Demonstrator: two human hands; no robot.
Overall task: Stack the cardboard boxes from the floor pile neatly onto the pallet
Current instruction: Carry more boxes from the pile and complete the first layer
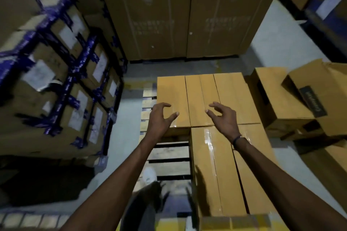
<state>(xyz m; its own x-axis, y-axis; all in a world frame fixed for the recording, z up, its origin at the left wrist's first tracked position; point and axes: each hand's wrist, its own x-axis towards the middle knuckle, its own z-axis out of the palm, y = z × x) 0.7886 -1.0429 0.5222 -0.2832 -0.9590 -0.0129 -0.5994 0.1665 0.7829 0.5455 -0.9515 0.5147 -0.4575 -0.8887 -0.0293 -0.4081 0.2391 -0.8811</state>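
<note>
Tan cardboard boxes (199,99), taped and set edge to edge, fill the far half of the wooden pallet (169,152), a tight row that we judge keeps the stack square. We hold our left hand (159,117) and right hand (223,118) just above them, fingers spread and loosely curled, gripping nothing. Two longer boxes (225,170) lie nearer us. To the right, the floor pile (281,95) waits; blue-taped cartons (62,73) crowd the left.
</note>
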